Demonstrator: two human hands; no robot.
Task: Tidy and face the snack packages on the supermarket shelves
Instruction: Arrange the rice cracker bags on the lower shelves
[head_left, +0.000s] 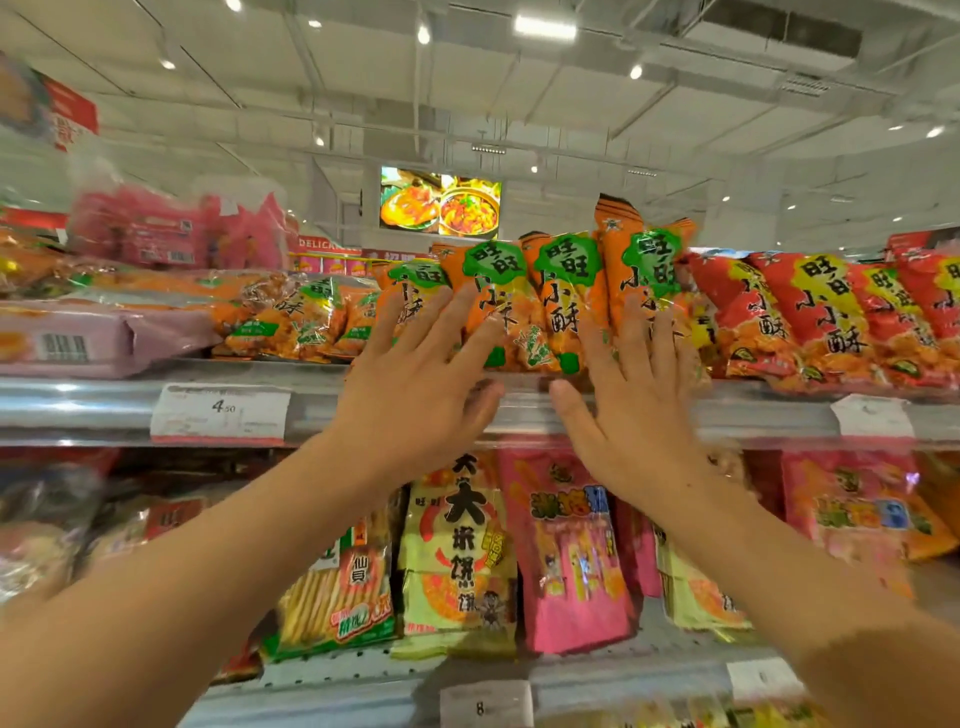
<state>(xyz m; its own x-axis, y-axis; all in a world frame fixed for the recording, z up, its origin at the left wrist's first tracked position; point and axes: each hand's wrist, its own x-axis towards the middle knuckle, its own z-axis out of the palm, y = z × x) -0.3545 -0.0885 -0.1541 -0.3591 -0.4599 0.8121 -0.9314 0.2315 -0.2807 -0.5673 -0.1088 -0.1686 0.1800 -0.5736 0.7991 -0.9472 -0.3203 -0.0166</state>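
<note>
upright orange snack packages (566, 296), green-labelled

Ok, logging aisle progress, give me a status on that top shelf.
Both hands open: left hand and right hand flat against the orange snack bags. Bags upright, faces forward. Nothing blocking them.

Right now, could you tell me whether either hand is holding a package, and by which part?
Neither holds anything. The left hand and right hand press open, straight fingers against the fronts of the orange packages.
</note>
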